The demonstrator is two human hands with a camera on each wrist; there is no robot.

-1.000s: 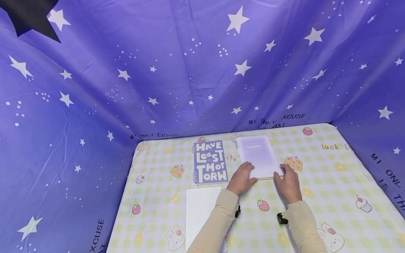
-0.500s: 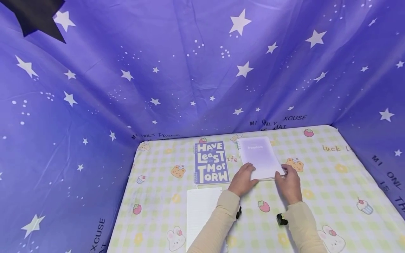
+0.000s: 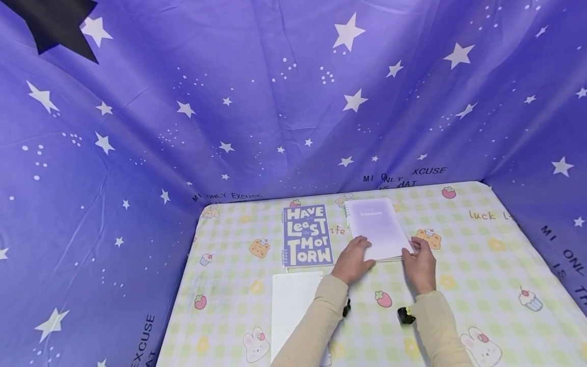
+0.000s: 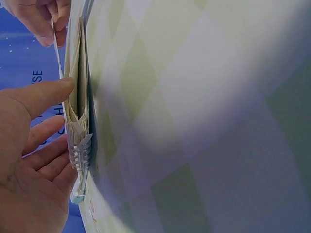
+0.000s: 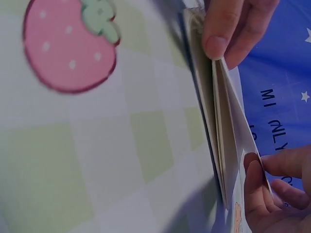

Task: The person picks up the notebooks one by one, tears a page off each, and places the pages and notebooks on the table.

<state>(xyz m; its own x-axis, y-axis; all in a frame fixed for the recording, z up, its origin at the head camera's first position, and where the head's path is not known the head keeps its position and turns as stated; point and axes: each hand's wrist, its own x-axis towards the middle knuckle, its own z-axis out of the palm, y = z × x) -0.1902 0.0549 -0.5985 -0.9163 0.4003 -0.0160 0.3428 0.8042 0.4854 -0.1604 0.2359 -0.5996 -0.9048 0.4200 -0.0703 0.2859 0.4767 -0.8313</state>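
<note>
A lilac spiral notebook (image 3: 380, 224) marked "freedom" lies on the table, its coil on the left side. My left hand (image 3: 353, 261) rests at its lower left, with the thumb against the page edges and the other fingers, fairly straight, over the cover. At the lower right corner, my right hand (image 3: 421, 265) pinches the front cover. The right wrist view shows that cover (image 5: 247, 133) lifted a little, with a narrow gap over the pages. Seen from the left wrist, the coil (image 4: 80, 154) sits beside my left fingers.
Left of the lilac notebook lies a purple notebook (image 3: 308, 237) with big cream lettering. Below it is a lined white sheet or pad (image 3: 293, 300), partly hidden by my left sleeve. A checked cloth (image 3: 486, 285) covers the table, and a starry purple curtain (image 3: 257, 122) surrounds it.
The lilac cover's lower right corner has risen slightly, in my right hand's pinch. My left hand stays at the same spot on the notebook. The head view has shifted a little.
</note>
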